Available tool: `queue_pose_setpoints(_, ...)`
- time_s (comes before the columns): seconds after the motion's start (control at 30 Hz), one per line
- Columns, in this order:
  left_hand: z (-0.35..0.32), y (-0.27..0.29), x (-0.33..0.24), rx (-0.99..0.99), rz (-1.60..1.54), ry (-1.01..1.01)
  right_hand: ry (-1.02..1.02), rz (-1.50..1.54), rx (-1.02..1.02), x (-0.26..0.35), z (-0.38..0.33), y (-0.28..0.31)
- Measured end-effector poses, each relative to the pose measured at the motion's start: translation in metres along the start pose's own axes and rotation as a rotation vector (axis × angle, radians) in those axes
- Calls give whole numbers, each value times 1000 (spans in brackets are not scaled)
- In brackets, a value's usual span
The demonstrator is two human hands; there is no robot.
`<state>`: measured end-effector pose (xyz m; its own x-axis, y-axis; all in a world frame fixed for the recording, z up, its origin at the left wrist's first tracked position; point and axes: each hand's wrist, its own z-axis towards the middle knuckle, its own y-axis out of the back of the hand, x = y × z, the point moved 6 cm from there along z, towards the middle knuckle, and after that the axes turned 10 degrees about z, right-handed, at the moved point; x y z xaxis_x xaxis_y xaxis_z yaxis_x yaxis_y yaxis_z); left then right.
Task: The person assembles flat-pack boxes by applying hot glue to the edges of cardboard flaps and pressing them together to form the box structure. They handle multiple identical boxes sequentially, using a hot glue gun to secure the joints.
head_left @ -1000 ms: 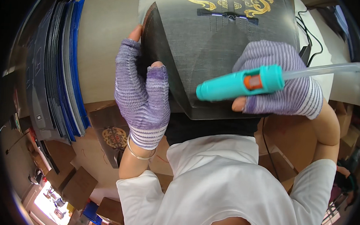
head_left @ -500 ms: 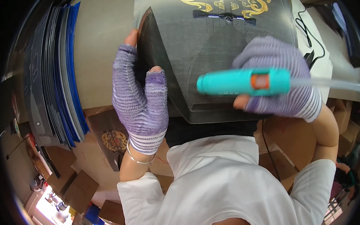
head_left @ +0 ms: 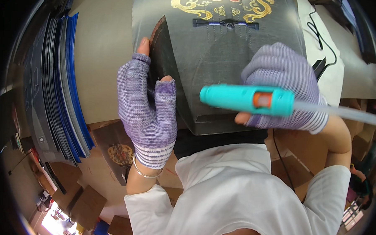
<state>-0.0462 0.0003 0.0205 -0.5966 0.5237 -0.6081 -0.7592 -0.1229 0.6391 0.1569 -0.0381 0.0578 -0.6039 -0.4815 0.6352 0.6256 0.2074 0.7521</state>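
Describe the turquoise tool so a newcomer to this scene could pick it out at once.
Start from the big dark grey, gold-patterned panel. Over its near right part, the purple-gloved right hand grips the turquoise tool. Its bright colour, orange-edged window and translucent rod set it apart from the panel and glove.

One head-worn fisheye looks down from close above the worktop.

The gloved left hand is at the raised flap of a dark panel; the gloved right hand holds a teal glue gun over it. Gold scrollwork lies beyond both hands, blue and grey sheets stand left of the left hand.
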Motion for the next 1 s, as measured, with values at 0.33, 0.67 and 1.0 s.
queue_pose_setpoints(0.33, 2, -2, -5, 37, 21, -21, -168, -200, -274, -23, -12, 25)
queue_pose_setpoints(0.67, 0, -5, -6, 68, -15, 39, -54, -316, -274, -9, -5, 27)
queue_pose_setpoints(1.0, 3, -8, -7, 137, 66, 41, -74, -267, -176, -3, -9, 14)
